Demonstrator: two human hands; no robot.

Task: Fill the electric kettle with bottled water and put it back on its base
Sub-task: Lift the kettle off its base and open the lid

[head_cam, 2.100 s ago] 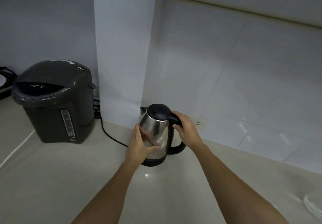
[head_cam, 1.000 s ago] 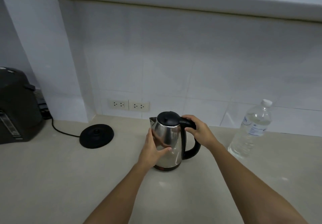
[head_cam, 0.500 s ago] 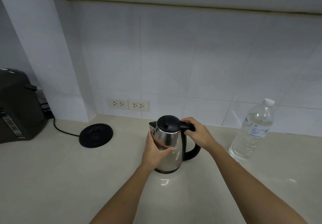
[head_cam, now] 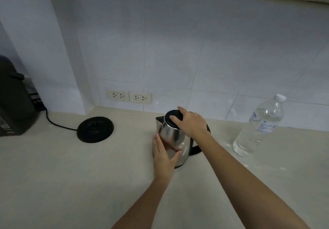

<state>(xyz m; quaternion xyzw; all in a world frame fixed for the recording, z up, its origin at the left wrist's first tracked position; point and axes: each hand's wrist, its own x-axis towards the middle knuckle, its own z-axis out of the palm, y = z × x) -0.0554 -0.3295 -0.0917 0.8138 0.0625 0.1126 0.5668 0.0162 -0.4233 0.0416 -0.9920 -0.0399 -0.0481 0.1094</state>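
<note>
A steel electric kettle (head_cam: 173,136) with a black lid and handle stands on the beige counter, off its base. My left hand (head_cam: 163,154) presses flat against the kettle's front side and steadies it. My right hand (head_cam: 189,122) lies over the top, fingers on the black lid. The round black base (head_cam: 95,129) sits empty to the left, its cord running left. A clear capped water bottle (head_cam: 260,127) stands upright to the right of the kettle.
A dark hot-water dispenser (head_cam: 14,102) stands at the far left edge. Two wall sockets (head_cam: 129,96) sit low on the white tiled wall behind the base. A white pillar juts out at the left corner.
The kettle was carried off its base to the right and set down on the counter. My right hand has left the handle and now rests on the lid.
</note>
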